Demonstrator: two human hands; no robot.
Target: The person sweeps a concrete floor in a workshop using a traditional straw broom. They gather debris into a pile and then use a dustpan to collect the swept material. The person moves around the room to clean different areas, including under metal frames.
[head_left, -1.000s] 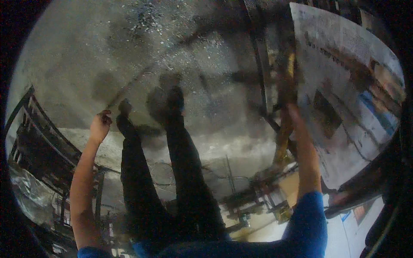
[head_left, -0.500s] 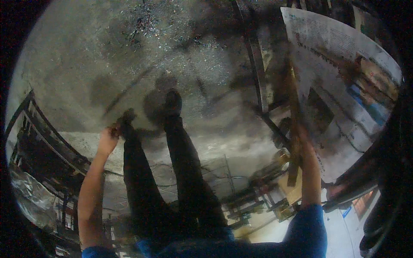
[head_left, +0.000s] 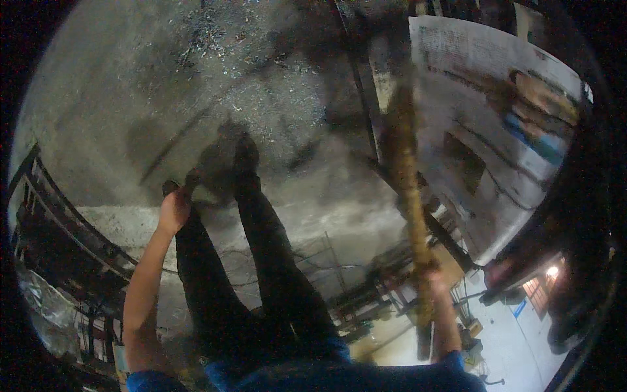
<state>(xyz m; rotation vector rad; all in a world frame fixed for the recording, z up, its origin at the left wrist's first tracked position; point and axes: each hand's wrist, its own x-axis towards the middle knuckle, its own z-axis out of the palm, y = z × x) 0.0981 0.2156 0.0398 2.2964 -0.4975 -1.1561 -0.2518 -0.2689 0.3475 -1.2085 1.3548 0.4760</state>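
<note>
My right hand (head_left: 439, 282) is closed around a long yellowish-brown pole (head_left: 413, 199), which stretches away from me; motion blurs it, and its far end fades into the dark. To the pole's right is a large printed sheet (head_left: 450, 104) with a picture and lines of print. Out in front of my left leg, my left hand (head_left: 174, 210) has its fingers curled. Whatever those fingers may hold is hidden or too dark to make out.
A dark metal frame (head_left: 72, 202) stands at the left, with crumpled clear plastic (head_left: 49, 297) below it. Shiny bits (head_left: 222, 39) are scattered over the grey floor (head_left: 130, 85) ahead. Several thin rods and benches crowd the lower right, by a bright pale floor (head_left: 522, 340).
My right hand has come down and back toward me, drawing the pole along with it. My left hand has moved slightly right, across my left foot. The whole view has shifted a little.
</note>
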